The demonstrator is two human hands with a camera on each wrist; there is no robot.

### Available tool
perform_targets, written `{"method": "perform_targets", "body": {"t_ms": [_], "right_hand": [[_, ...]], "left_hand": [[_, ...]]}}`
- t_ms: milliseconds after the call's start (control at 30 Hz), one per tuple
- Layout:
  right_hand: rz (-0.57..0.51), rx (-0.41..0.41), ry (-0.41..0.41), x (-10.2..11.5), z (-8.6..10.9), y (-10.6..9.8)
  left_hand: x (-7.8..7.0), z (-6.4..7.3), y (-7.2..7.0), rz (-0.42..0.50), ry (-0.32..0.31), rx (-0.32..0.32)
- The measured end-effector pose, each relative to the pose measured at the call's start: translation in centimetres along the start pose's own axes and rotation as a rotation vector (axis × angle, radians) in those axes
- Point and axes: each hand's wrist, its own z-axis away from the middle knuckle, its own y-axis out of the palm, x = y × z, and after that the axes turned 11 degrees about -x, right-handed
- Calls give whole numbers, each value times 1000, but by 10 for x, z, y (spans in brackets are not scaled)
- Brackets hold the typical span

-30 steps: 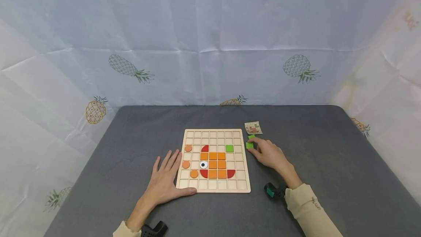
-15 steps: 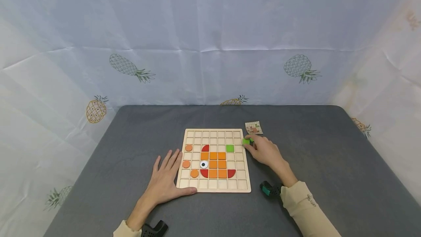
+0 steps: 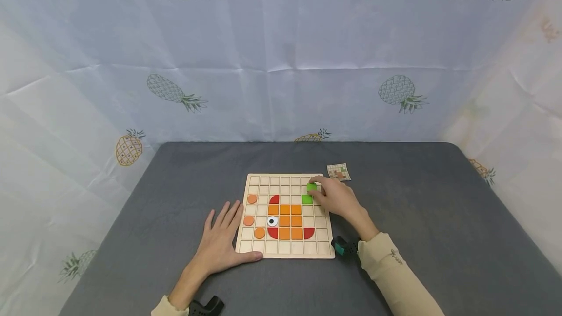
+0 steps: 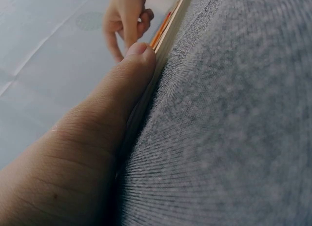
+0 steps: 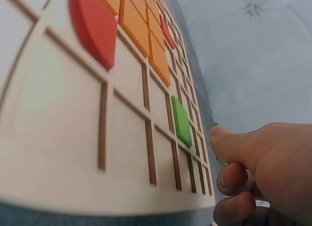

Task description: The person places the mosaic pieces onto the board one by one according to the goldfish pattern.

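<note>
A square wooden grid board (image 3: 287, 247) lies on the dark table, bearing orange squares (image 3: 284, 221), red quarter-round pieces (image 3: 309, 233), orange discs (image 3: 249, 221) and a white eye disc (image 3: 272, 221). One green square (image 3: 307, 199) sits in a cell toward the upper right. Just beyond it, my right hand (image 3: 340, 198) pinches a green tile (image 3: 311, 187) between thumb and finger, over the board. Whether more green lies behind those fingers I cannot tell. My left hand (image 3: 221, 243), fingers spread and straight, rests along the board's left edge, its thumb (image 4: 139, 52) at the near edge.
A small printed picture card (image 3: 339, 172) lies beyond the board's far right corner. The grey table (image 3: 417, 184) meets a hanging cloth (image 3: 281, 101) printed with pineapples at its far edge. Black wrist devices (image 3: 345, 246) sit on both wrists.
My right hand has moved left from beside the board to above its upper right cells, bringing a green tile along. The left hand has stayed in place.
</note>
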Motion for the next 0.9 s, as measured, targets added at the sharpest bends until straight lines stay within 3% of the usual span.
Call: {"method": "perform_targets", "body": {"t_ms": [467, 900], "right_hand": [[52, 22, 13, 9, -6, 10], [34, 9, -9, 10, -8, 12]], "left_hand": [[-1, 2, 0, 2, 0, -12], [-2, 0, -2, -14, -12, 33]]}}
